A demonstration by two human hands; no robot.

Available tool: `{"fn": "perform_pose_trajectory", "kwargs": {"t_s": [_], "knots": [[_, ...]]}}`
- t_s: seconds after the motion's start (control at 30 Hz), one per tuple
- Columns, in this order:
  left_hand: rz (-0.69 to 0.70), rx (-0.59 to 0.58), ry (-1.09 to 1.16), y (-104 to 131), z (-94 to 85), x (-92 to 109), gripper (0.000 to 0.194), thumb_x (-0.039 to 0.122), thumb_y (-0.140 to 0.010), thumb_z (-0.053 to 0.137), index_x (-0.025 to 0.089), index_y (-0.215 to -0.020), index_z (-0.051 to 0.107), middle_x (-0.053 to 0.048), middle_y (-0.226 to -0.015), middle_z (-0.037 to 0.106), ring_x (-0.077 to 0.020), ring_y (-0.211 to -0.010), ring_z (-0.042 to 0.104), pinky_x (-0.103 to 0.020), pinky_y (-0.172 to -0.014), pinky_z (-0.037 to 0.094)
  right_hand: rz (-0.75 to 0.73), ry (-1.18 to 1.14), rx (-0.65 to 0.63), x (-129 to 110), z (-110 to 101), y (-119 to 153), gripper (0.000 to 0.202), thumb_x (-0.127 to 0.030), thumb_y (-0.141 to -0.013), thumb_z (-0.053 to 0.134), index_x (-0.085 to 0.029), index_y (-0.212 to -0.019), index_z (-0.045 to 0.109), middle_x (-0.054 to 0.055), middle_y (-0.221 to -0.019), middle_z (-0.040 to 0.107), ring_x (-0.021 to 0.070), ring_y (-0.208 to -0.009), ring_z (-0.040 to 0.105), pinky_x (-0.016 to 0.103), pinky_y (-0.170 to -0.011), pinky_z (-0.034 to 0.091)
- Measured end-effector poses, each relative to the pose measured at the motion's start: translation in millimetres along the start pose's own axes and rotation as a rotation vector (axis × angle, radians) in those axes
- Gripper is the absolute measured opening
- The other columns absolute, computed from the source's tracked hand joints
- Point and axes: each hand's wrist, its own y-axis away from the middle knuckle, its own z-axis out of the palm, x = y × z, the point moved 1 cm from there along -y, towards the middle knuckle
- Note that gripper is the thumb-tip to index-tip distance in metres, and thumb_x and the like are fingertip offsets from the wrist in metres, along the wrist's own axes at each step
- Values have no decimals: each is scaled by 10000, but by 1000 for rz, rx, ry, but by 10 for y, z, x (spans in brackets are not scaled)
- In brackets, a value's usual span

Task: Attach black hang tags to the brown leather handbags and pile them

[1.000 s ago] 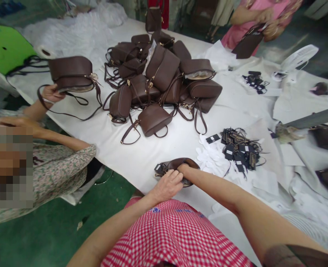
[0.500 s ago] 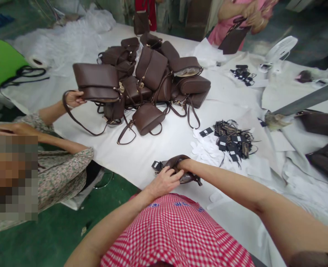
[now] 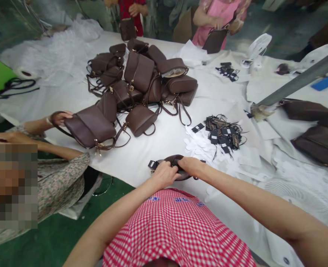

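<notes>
A dark brown bag lies at the table's near edge, close to the checked apron, with its opening facing up. My left hand holds the left side of its opening, fingers curled over the rim. At the right side, my right hand grips the rim with bent fingers, the fingertips partly hidden. A small black tag sticks out left of the bag. Beyond it, black tags with cords are heaped beside white paper pieces.
Several brown bags are piled mid-table. At the left, a person's hand holds another bag. A grey pole slants in from the right. Two people stand across the white table, and a white fan is at the back right.
My right hand has come up out of the bag's opening to its rim. The neighbour's bag has been lowered onto the table, and the view has shifted to the right.
</notes>
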Motion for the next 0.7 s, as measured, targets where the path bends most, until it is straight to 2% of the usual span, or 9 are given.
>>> {"fn": "perform_pose_trajectory", "kwargs": {"t_s": [0.1,0.2,0.37,0.43,0.5,0.53,0.6,0.67,0.7], "knots": [[-38,-48,-4,-172,30,9,233,276,-895,533,124,-815,691,-105,-690,647,-243,-747,619,-362,-738,476,54,216,9,-18,-117,320,174,-77,-868,493,-137,-951,633,158,-890,670,268,-860,664,333,-704,468],[-27,-127,-31,-348,144,49,220,163,-851,545,115,-714,710,-116,-650,668,-243,-688,635,-350,-699,481,144,385,89,2,-178,566,284,-60,-879,403,-163,-1084,572,137,-1002,640,240,-890,645,297,-669,448],[-25,-273,-168,-563,413,162,237,179,-863,545,98,-720,715,-127,-661,687,-254,-699,657,-323,-656,488,445,414,295,306,-87,819,227,-114,-871,399,-162,-1001,579,150,-979,631,251,-861,641,295,-629,432],[3,-269,-185,-610,462,174,273,227,-885,536,89,-730,713,-129,-651,680,-246,-705,660,-310,-664,490,583,243,386,472,36,874,194,-163,-879,394,-166,-949,576,140,-922,645,250,-853,647,294,-623,448],[36,-273,-201,-628,463,149,305,259,-899,526,83,-729,709,-126,-643,670,-235,-704,659,-297,-669,490,658,-114,472,599,184,890,198,-208,-888,365,-181,-922,557,96,-842,655,214,-780,659,281,-602,473],[58,-271,-207,-627,448,128,314,262,-904,519,80,-731,708,-130,-660,670,-231,-708,657,-294,-671,489,647,-319,529,632,248,883,203,-226,-888,346,-192,-912,545,69,-806,654,193,-745,660,275,-594,488],[114,-264,-212,-607,397,79,305,230,-909,499,69,-752,705,-149,-745,677,-226,-722,655,-296,-671,488,527,-637,684,630,317,851,194,-263,-874,339,-212,-897,526,30,-785,649,169,-727,655,280,-621,522],[166,-260,-212,-578,326,32,267,167,-898,484,64,-777,698,-161,-846,673,-216,-729,648,-297,-667,484,336,-766,831,548,284,816,172,-299,-852,383,-222,-914,524,17,-803,650,166,-758,646,304,-701,536],[186,-263,-212,-564,284,9,242,140,-886,486,67,-784,694,-157,-880,667,-207,-728,643,-293,-666,482,235,-793,860,490,235,801,181,-308,-840,410,-222,-950,525,12,-801,649,165,-761,639,313,-731,530]]}}
